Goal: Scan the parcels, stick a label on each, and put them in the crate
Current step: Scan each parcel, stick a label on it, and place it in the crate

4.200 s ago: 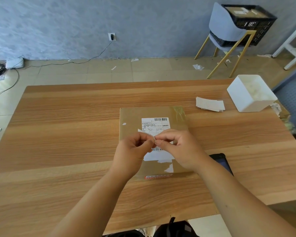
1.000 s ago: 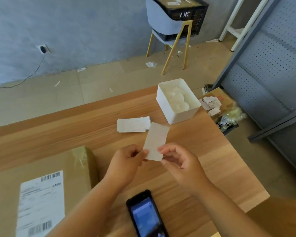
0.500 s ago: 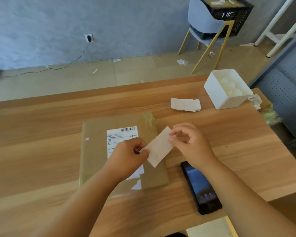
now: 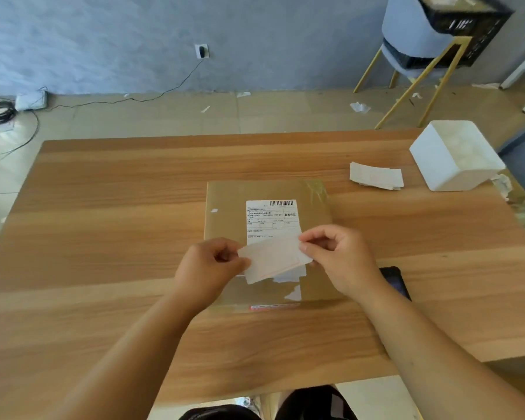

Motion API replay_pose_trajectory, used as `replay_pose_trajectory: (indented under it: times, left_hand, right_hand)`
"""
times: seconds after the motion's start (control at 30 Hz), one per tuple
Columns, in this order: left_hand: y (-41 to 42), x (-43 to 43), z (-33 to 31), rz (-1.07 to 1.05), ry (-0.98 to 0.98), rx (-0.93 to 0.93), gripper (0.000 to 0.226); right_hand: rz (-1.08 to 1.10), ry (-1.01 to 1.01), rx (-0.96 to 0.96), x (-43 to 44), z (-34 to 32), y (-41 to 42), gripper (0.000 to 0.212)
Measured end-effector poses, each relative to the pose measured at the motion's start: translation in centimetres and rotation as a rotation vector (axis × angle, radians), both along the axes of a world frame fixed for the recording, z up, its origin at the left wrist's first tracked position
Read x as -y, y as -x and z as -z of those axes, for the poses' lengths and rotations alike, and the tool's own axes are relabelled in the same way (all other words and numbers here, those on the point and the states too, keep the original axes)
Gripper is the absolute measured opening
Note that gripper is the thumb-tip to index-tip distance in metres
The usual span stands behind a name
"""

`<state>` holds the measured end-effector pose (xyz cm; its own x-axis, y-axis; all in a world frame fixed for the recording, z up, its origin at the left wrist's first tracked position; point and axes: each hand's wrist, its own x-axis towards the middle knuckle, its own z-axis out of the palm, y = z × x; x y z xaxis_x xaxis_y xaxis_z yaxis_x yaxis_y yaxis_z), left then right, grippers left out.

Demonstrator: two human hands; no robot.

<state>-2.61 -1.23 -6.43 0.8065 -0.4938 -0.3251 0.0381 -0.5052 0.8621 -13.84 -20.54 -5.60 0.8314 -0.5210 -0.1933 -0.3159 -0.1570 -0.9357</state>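
Over parcel, table centre, head view: both hands share one label, stretched between them. Left hand pinches its left end, thumb on top, other fingers curled. Right hand pinches the upper right corner betw. thumb + forefinger, remaining fingers loosely bent. Label hangs across the lower part of the printed waybill on parcel; can't tell if any edge touches yet.

Change: 1 s ago label was held out toward the right side of the table, near the label stack; 0.5 s ago it was coming back at a slant. Now near level, squared over parcel. Judgement: fetching done, sticking abt to start. Scan prob. done, not verifiable.

Around: parcel lies flat mid table. Label stack + white tub far right, well apart from hands. Phone just beside right wrist, partly hidden. Crate on chair beyond table, top right; contents blurred.

In the way: nothing betw. label + parcel. Chair stands off the table, so crate likely needs a reach or a step.
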Motion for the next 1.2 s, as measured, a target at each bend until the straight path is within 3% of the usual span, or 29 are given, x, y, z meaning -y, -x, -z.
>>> replay_pose_trajectory:
  times: [0.13,0.23,0.4,0.53,0.7,1.2]
  left_hand:
    - [0.1,-1.4,0.6,-0.130,0.054,-0.124,0.019]
    - [0.2,-2.2,1.0,-0.189,0.080,-0.141,0.015]
    - [-1.3,-2.1,1.4,-0.219,0.028,-0.011,0.006]
    - [-4.3,-0.9,1.2,-0.217,0.045,0.021,0.031]
    - [-8.3,1.5,1.4,-0.253,0.016,0.080,0.035]
    - [-12.6,4.2,3.9,-0.271,-0.093,0.148,0.020]
  right_hand:
    - [-0.009,-0.055,-0.041,-1.7,0.9,-0.3,0.020]
    - [-0.013,-0.039,-0.077,-2.8,1.4,-0.8,0.018]
    - [-0.016,0.013,-0.090,-3.3,1.3,-3.2,0.014]
    - [0.030,0.046,-0.074,-2.3,1.2,-6.2,0.015]
    - [0.052,0.103,-0.073,-0.8,2.2,-10.3,0.019]
    - [0.028,0.245,-0.167,1.3,4.7,-15.3,0.010]
